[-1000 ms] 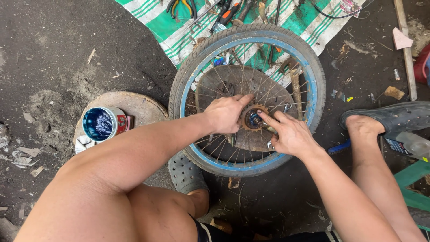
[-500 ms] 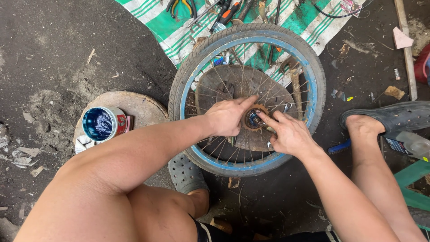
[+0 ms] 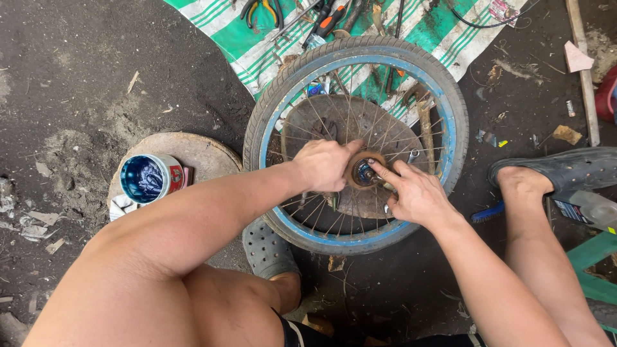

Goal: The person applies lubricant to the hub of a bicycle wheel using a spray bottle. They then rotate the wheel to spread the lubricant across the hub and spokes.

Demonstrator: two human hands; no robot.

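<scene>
A: How does the wheel (image 3: 357,138) lie?

B: Flat on the dirt floor (image 3: 77,83), axle pointing up. The left hand (image 3: 324,164) is closed around the rusty hub (image 3: 364,171); the right hand (image 3: 414,191) is half open, forefinger pressing the hub's centre.

A: Containers?

B: An open tin (image 3: 149,178) at nine o'clock, holding blue grease. A striped mat (image 3: 257,38) with tools lies at twelve.

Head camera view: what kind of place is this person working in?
Probably an informal ground-level bicycle repair spot: a spoked bicycle wheel lies on dark dirt ground, with pliers on a striped tarp.
</scene>
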